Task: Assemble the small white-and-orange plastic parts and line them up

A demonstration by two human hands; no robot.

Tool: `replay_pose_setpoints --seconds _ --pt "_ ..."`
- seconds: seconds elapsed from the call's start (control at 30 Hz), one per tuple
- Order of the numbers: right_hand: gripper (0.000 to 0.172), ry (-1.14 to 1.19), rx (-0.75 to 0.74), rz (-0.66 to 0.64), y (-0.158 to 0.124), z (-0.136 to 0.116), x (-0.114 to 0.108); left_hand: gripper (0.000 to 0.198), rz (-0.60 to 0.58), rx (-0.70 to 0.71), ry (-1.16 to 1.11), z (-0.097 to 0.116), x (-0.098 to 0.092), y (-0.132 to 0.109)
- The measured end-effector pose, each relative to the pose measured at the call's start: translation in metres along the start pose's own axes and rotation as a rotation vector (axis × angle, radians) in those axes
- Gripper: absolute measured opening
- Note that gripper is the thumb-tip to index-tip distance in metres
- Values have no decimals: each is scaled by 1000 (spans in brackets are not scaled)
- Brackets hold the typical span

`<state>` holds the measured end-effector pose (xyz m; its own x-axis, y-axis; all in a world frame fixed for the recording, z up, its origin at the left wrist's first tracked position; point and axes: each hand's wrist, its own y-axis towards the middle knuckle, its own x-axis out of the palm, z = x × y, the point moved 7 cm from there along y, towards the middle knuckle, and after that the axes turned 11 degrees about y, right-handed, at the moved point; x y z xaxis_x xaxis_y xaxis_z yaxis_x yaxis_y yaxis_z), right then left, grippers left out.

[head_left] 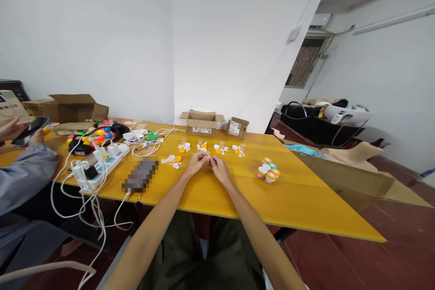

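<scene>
My left hand (197,163) and my right hand (218,164) meet over the middle of the yellow table (217,201). Fingers of both are closed around a small white piece (207,157), mostly hidden, whose kind I cannot make out. Beyond and to the left lie small piles of white and orange plastic parts, one pile (173,160) close to my left hand. Another pile of parts (220,149) sits just past my right hand. Off to the right stands a cluster of small clear jars (268,171) with white, orange and teal tops.
At the left are a phone (141,175), a white power strip (102,167) and trailing cables. Colourful balls (98,136) lie behind them. Cardboard boxes (201,123) stand along the wall. A co-worker's sleeve (29,174) and a hand holding a phone (30,130) are at far left.
</scene>
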<state>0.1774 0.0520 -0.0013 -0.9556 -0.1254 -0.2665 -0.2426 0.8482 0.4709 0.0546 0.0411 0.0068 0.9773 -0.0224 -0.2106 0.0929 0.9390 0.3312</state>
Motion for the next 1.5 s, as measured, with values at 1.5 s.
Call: replay_pose_setpoints --seconds 1.5 --pt "59 -9 17 14 0 6 0 37 -40 -111 -58 -1 -5 -5"
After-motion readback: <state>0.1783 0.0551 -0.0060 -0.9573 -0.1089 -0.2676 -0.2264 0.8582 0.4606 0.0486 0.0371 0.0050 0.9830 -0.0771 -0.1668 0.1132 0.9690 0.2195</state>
